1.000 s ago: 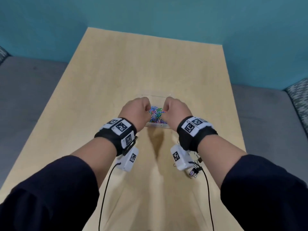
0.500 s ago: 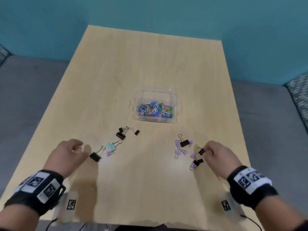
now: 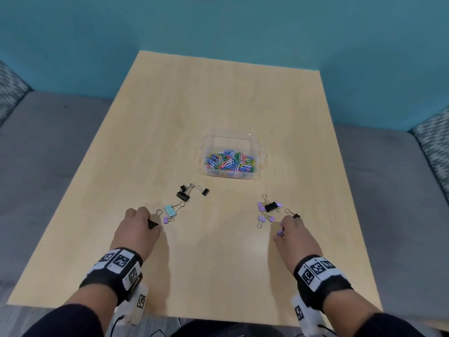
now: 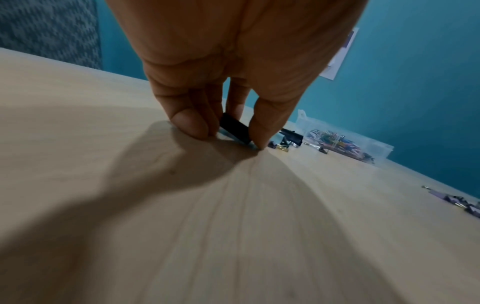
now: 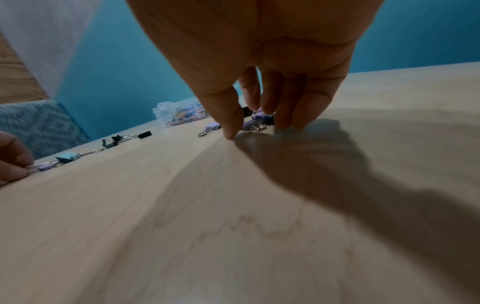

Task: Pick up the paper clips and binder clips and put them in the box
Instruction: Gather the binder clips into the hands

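A clear plastic box (image 3: 258, 155) holds several coloured paper clips (image 3: 229, 161). Binder clips lie in two groups in front of it. On the left are black clips (image 3: 183, 195), a teal one (image 3: 169, 210) and a small purple one (image 3: 166, 220). My left hand (image 3: 148, 222) pinches a black binder clip (image 4: 235, 128) between thumb and fingers, down on the table. On the right lie purple and black clips (image 3: 270, 207). My right hand (image 3: 281, 230) curls its thumb and fingers round small purple binder clips (image 5: 255, 121) on the table.
The light wooden table (image 3: 218, 93) stretches bare beyond the box. A grey bench (image 3: 48, 142) with patterned cushions runs round it under a teal wall. Another black clip (image 3: 296, 216) lies just beyond my right fingers.
One second ago both hands were at the box. They drew back to the near table. The left hand then moved right and took hold of the black clip, and the right hand closed on purple clips.
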Demonstrator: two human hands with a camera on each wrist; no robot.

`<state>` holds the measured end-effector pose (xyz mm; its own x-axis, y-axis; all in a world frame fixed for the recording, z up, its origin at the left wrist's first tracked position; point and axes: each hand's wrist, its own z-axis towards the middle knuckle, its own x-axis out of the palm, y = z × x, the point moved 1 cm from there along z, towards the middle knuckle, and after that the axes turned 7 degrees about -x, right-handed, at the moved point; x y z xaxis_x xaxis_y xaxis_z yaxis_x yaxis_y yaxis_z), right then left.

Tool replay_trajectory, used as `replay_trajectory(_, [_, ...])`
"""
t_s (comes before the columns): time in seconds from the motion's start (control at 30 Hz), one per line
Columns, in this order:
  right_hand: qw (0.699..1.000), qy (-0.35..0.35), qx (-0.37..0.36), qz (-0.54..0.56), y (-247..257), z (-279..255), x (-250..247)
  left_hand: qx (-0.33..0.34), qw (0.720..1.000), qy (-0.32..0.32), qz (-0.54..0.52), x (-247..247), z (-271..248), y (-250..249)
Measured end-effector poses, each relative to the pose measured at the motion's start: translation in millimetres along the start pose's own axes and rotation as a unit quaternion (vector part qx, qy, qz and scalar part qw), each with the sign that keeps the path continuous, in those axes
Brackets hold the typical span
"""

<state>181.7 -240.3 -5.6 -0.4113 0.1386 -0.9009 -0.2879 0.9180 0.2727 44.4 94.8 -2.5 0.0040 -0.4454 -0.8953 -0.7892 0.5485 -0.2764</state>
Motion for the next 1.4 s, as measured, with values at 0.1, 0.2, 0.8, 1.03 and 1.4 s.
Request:
replay_trajectory(0.1, [1.0,0.007,0.002,0.011,0,1,0,0.004,1.0,0.001,0.009,0,1,-4])
replay_trajectory(0.2, [1.0,0.016,-0.006,0.011,0,0,0,-0.011,1.0,0.02,0.004,0,3,-2])
replay_trajectory(0.8, [0.997,0.034,-0.062,0.025,-5,-6,9,0.024,0.997,-0.016,-0.066,7,-2,-13])
replay_trajectory(1.03, [0.993,-0.016,0.024,0.112,-18,-21,5,0.053,0.999,-0.005,0.004,17,11,-32])
replay_trajectory(1.4, [0.995,-0.019,0.043,0.084,-6,-8,0,0.033,0.998,0.028,0.037,14,5,-36])
